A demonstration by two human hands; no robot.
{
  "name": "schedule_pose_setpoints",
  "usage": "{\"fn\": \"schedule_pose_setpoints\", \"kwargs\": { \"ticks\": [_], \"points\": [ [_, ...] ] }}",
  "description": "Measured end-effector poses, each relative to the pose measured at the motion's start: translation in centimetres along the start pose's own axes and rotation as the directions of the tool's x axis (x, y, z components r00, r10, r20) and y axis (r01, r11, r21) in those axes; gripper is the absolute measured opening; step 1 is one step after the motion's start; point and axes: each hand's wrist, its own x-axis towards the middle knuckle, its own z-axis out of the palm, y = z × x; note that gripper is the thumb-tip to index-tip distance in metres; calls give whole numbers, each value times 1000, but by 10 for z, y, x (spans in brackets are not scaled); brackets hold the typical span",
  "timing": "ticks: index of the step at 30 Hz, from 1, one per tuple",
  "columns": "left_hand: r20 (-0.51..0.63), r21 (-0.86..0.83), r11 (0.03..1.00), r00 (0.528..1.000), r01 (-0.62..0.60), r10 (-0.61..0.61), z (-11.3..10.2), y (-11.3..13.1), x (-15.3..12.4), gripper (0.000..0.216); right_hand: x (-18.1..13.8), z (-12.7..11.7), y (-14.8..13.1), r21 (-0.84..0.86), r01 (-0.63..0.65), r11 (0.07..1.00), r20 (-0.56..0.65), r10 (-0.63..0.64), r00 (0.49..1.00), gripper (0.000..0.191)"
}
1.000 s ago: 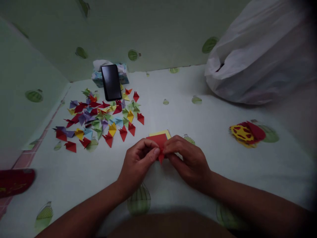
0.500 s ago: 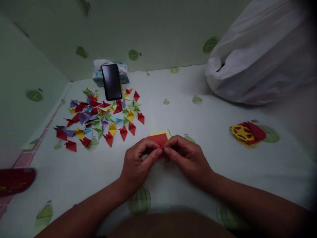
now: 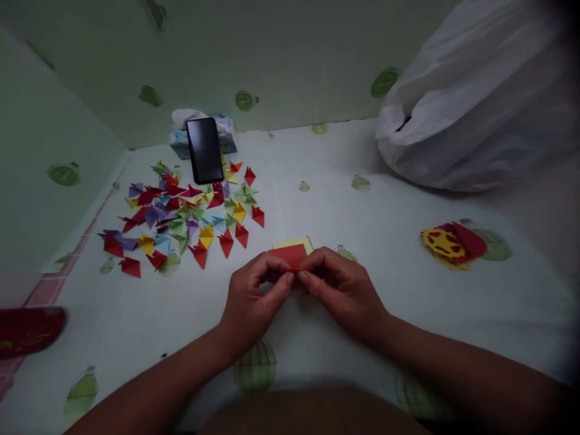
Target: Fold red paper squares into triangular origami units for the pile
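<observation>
Both my left hand (image 3: 260, 290) and my right hand (image 3: 342, 290) pinch a small piece of folded red paper (image 3: 295, 270) between thumbs and fingertips. Most of that paper is hidden by my fingers. Just beyond the fingertips lies a small stack of square paper sheets (image 3: 289, 253), red on top with yellow showing at its back edge. To the left a cluster of folded paper cranes (image 3: 199, 252) in red, yellow, green, blue and purple is spread over the patterned sheet.
A black phone (image 3: 205, 150) leans on a tissue box (image 3: 229, 134) behind the cranes. At the back right stands a large white plastic bag (image 3: 471, 121). Yellow and red paper cutouts (image 3: 448, 244) lie at right, a dark red object (image 3: 31, 331) at the left edge.
My hands stay almost in place, still pinching the red paper. Only the fingertips have shifted very slightly. Nothing else has visibly moved.
</observation>
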Motion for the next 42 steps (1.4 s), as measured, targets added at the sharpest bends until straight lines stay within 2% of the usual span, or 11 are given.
{"fn": "schedule_pose_setpoints", "kwargs": {
  "ticks": [5,9,15,18,21,24,28,32,35,39,42],
  "points": [
    [-45,96,990,993,-106,110,1,-3,-1,6,1,-1,-1,75,43,996,63,-47,997,16],
    [-31,111,983,988,-146,151,0,-3,-1,7,1,1,0,57,38,998,61,-41,997,9],
    [16,115,968,974,-225,225,-2,-1,1,6,2,1,0,-26,80,996,-38,-81,996,12],
    [24,86,979,983,-182,181,-3,-1,1,5,4,-1,-2,-3,63,998,26,-63,998,1],
    [47,8,993,992,-115,114,-3,0,0,6,3,-2,-3,32,-7,999,32,6,999,16],
    [96,-44,995,991,-87,91,-3,-1,0,8,3,-2,-2,68,-75,995,5,75,997,20],
    [71,11,997,995,-72,71,-2,-2,2,1,3,-1,-1,109,-127,986,51,122,991,22],
    [79,71,996,995,-61,55,-1,-2,3,7,5,-1,-3,98,-121,988,69,114,991,14],
    [87,40,999,996,-28,24,0,-3,2,4,6,-1,-3,88,-110,990,56,105,993,14],
    [17,-21,999,999,-26,27,2,-3,2,17,6,0,-1,267,-173,948,31,171,985,13],
    [13,22,997,997,-72,72,1,-3,2,8,7,2,1,369,-206,906,48,202,978,14]
  ]
}}
